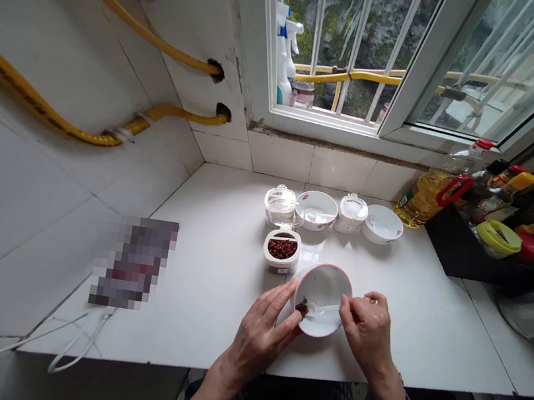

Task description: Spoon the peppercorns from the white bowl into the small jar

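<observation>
My left hand (264,325) grips the left side of a white bowl (328,281) with a pink rim, its thumb over the near edge. In my right hand (368,329) the fingers are closed on the handle of a small clear spoon (325,309), which reaches into the bowl. A small heap of dark red-brown spice (302,307) lies inside at the left, by the spoon's tip. Just beyond the bowl stands an open spice jar (282,248), filled with similar red-brown grains.
Along the back are two lidded jars (280,203) (352,214) and two white bowls (317,202) (384,223). An oil bottle (423,196) and a black box of condiments (455,248) stand at right. A blurred dark object (137,264) with a white cable (90,341) lies left.
</observation>
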`<action>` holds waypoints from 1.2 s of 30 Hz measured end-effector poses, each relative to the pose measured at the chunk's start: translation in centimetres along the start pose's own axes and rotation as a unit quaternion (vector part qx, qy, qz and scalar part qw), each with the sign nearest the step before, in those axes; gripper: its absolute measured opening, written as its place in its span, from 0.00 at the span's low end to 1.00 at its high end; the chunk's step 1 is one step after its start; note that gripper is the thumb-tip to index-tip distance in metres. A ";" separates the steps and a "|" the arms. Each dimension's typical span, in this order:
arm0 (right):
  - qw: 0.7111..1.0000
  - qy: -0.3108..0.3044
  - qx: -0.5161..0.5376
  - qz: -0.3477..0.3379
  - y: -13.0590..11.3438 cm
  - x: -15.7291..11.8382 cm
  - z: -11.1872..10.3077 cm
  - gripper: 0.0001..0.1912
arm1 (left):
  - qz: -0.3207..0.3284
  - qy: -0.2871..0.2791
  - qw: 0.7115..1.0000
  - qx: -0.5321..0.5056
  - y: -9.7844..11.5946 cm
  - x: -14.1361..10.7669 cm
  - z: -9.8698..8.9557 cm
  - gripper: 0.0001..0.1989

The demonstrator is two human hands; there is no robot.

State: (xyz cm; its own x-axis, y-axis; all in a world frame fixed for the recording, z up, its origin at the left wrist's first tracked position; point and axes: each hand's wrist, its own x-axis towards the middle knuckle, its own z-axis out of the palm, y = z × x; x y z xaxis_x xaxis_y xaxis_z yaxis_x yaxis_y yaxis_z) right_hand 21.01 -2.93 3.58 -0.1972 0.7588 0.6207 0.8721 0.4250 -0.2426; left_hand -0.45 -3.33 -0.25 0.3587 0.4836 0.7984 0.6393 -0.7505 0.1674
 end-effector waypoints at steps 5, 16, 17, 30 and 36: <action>0.994 0.005 0.044 0.098 -0.8 -1.0 1.1 0.24 | -0.006 0.002 1.000 0.001 0.0 -0.1 0.0 0.05; 0.932 -0.004 0.208 0.298 -0.4 -1.2 0.8 0.25 | -0.016 -0.001 1.000 -0.001 -0.1 -0.1 0.1 0.08; 0.927 -0.004 0.217 0.305 -0.4 -1.1 0.8 0.25 | -0.020 -0.001 1.000 -0.002 -0.1 -0.1 0.1 0.08; 0.907 0.018 0.309 0.287 -1.2 4.0 0.2 0.27 | -0.082 -0.008 0.997 0.001 -0.3 -0.5 0.2 0.05; 0.986 0.106 0.093 0.084 -3.1 7.6 1.4 0.22 | -0.089 -0.014 0.996 -0.012 -0.3 -0.5 0.1 0.07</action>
State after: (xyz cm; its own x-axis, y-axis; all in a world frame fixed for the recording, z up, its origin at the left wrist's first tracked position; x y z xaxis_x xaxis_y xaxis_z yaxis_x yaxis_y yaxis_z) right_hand 16.19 2.20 7.99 0.0595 0.7142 0.6974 0.7838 0.3993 -0.4757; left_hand -0.74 -3.29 -0.73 0.2599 0.6215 0.7391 0.6774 -0.6628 0.3191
